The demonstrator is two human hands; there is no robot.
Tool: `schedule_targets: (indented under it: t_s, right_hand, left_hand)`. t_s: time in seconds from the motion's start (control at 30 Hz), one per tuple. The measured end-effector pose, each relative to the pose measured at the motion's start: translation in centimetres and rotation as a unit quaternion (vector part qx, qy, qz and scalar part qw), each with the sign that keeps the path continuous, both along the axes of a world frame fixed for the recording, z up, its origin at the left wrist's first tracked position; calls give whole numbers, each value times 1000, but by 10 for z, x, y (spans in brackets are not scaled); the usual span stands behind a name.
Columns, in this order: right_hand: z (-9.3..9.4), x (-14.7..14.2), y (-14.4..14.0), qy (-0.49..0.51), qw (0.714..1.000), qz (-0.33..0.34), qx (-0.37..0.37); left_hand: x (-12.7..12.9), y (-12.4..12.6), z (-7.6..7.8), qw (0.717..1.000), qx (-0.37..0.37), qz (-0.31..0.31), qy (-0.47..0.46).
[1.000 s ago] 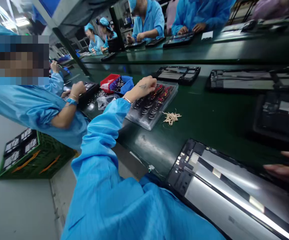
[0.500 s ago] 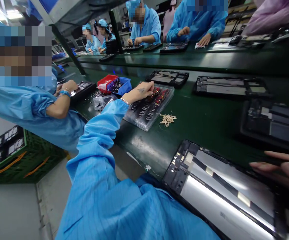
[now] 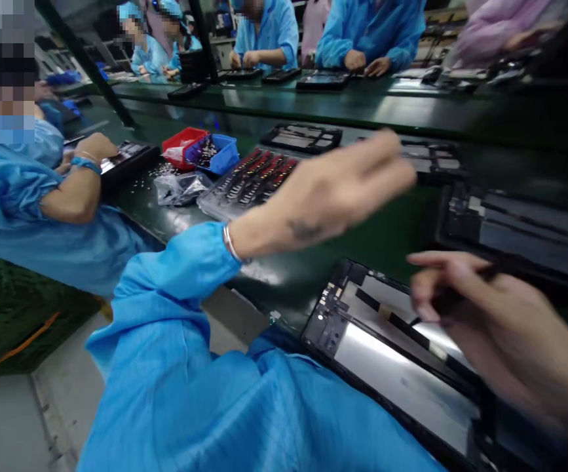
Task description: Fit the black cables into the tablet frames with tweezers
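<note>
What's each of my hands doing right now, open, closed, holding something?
Left hand: blurred; open or closed, can't tell.
Right hand: partly curled by the opened device; whether it holds anything can't be told.

Long green benches [image 3: 386, 99], dark posts [image 3: 86, 63], grey floor [image 3: 65, 387]

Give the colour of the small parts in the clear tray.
Small parts: black and red, in rows; best seen in the head view.

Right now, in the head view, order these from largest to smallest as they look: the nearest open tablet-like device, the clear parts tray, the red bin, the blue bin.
1. Open tablet-like device, nearest the camera
2. Clear parts tray, partly hidden
3. Red bin and blue bin: they look alike, so unranked
</note>
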State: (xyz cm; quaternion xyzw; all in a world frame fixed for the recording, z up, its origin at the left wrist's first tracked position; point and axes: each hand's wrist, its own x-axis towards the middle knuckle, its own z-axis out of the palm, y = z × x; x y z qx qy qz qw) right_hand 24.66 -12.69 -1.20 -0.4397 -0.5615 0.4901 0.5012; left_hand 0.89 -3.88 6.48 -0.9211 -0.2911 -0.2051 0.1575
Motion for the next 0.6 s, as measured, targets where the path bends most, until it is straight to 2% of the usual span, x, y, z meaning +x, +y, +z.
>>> schedule_targets:
  t_s: [0.07,0.13,0.2,0.3,0.37,0.4,0.5,0.6]
  right_hand:
    - [1,-10,2,95,988,20,-117]
    - [1,-12,1,145,973,19,-177]
    - [-2,-9,-2,157,969,-7,-191]
    - [-7,-2,-4,148,973,-52,-167]
    - [-10,0,-3,122,982,-67,-130]
    - [-11,1,-2,106,986,-69,-111]
    - [-10,3,0,49,995,-65,-63]
    - [-7,4,-1,-24,998,-55,-28]
  left_hand:
    - [23,-21,-19,983,55,-157,76]
    - [36,-27,-38,940,116,-296,126]
    - [43,-24,-52,902,188,-358,149]
    - [50,-14,-63,872,300,-369,115]
    - [52,-11,-66,866,321,-379,62]
    - [52,-10,-67,868,308,-388,38]
    - [51,-8,-67,900,230,-369,-23]
    - [49,-9,-63,944,177,-272,-56]
